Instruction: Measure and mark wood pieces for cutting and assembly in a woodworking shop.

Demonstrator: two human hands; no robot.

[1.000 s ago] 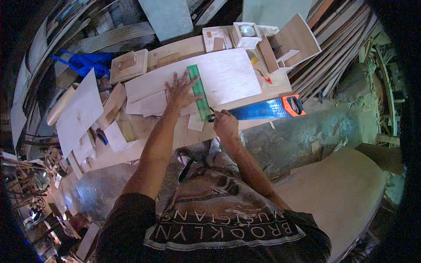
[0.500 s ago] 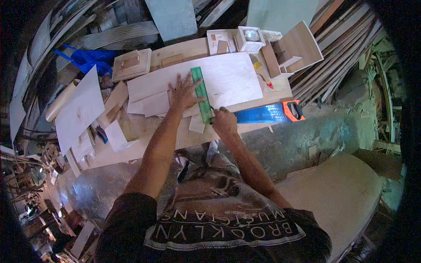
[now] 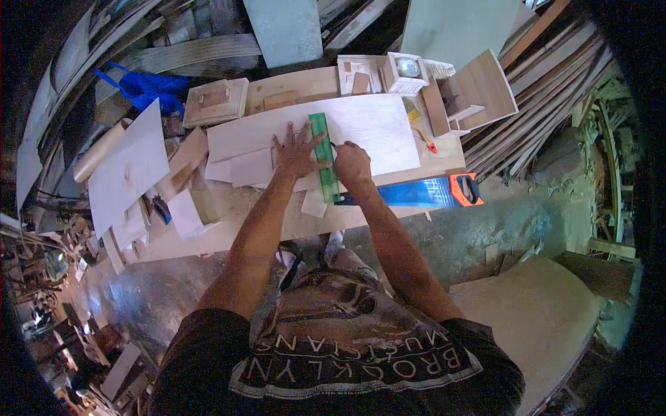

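Observation:
A green ruler [image 3: 329, 186] lies crosswise over a pale thin wooden sheet [image 3: 381, 132] on the workbench. My left hand [image 3: 296, 156] is spread flat, its fingers pressing the sheet and the ruler's left edge. Just right of the ruler, my right hand [image 3: 352, 165] is closed in a fist; a small dark tip [image 3: 334, 146] pokes out of it by the ruler's edge, too small to name. Behind my right wrist lies a handsaw [image 3: 424, 193] with a blue blade and an orange-and-black handle.
At the bench's far side stand a wooden box [image 3: 479, 93], a small white frame with a round glass [image 3: 408, 68] and a square wooden block [image 3: 216, 102]. A brush [image 3: 424, 139] lies beside the sheet. Boards [image 3: 130, 170] lean at left; a large panel [image 3: 534, 305] is at lower right.
My right hand has moved up along the ruler, away from my body, from near its lower end to about its middle. My left hand keeps its hold on ruler and sheet.

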